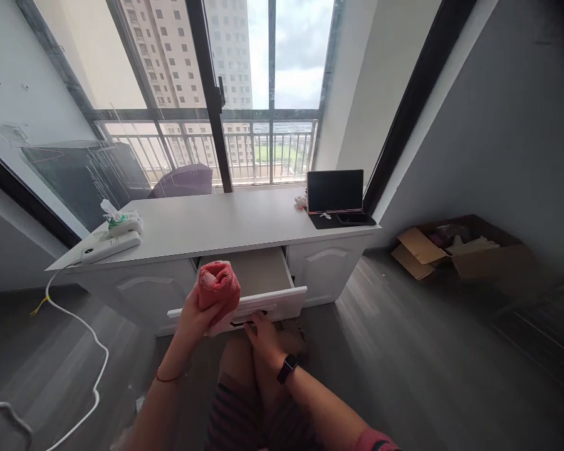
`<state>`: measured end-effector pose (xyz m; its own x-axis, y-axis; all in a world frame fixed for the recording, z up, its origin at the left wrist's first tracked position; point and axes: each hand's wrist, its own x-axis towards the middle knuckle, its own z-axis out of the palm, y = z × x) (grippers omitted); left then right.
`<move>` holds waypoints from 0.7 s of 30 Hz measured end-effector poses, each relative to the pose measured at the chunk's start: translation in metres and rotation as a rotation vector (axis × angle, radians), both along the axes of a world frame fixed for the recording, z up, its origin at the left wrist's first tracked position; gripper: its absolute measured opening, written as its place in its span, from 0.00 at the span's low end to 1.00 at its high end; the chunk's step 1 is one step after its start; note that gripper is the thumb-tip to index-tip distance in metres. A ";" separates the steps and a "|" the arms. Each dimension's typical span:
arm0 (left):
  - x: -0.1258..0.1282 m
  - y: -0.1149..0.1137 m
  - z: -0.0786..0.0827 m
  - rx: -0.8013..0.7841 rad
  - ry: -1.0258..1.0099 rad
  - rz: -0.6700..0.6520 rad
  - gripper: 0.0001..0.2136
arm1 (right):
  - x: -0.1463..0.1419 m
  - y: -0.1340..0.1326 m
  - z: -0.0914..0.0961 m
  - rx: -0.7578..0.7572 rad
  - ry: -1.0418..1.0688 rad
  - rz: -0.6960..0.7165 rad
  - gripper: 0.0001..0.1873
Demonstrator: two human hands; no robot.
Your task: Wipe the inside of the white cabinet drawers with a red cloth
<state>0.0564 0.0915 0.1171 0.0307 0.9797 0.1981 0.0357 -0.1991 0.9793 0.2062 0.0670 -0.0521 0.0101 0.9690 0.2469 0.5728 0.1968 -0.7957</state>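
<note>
A rolled red towel (220,285) is upright in my left hand (195,316), its coiled end facing up. My left fingers are wrapped round its lower part, over the left side of the pulled-out drawer (296,295). The visible part of the drawer's inside shows a bare pale bottom. At the drawer's front, my right hand (264,335) has its fingers curled on the dark drawer handle (237,324). The white cabinet (230,213) holding the drawer stands in front of me, below the window.
On the cabinet top, a power strip (110,246) and a tissue pack (125,222) lie left; a tablet (335,191) and a phone (356,219) are right. A white cable (87,322) trails across the floor. An open cardboard box (493,260) sits by the right wall.
</note>
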 end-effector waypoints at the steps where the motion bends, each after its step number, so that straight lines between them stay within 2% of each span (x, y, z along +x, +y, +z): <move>1: 0.007 0.014 0.007 0.059 0.131 -0.053 0.21 | 0.000 -0.003 0.001 -0.009 0.004 -0.001 0.07; 4: 0.031 0.052 0.019 0.187 0.484 -0.240 0.11 | 0.000 -0.013 0.005 -0.019 0.020 0.004 0.07; 6: 0.048 0.073 0.014 0.219 0.645 -0.394 0.08 | 0.002 -0.021 0.009 -0.025 0.029 0.008 0.07; 8: 0.065 0.090 0.000 0.252 0.741 -0.520 0.08 | 0.003 -0.027 0.012 -0.040 0.040 0.016 0.07; 11: 0.086 0.105 -0.031 0.278 0.814 -0.612 0.11 | 0.006 -0.032 0.016 -0.066 0.062 0.037 0.09; 13: 0.096 0.107 -0.052 0.187 0.868 -0.695 0.14 | 0.008 -0.031 0.017 -0.078 0.059 0.053 0.09; 17: 0.103 0.105 -0.082 -0.090 0.866 -1.011 0.22 | 0.010 -0.027 0.013 -0.073 0.026 0.076 0.09; 21: 0.104 0.112 -0.096 -0.183 0.723 -1.100 0.23 | 0.011 -0.027 0.006 -0.118 -0.107 0.045 0.08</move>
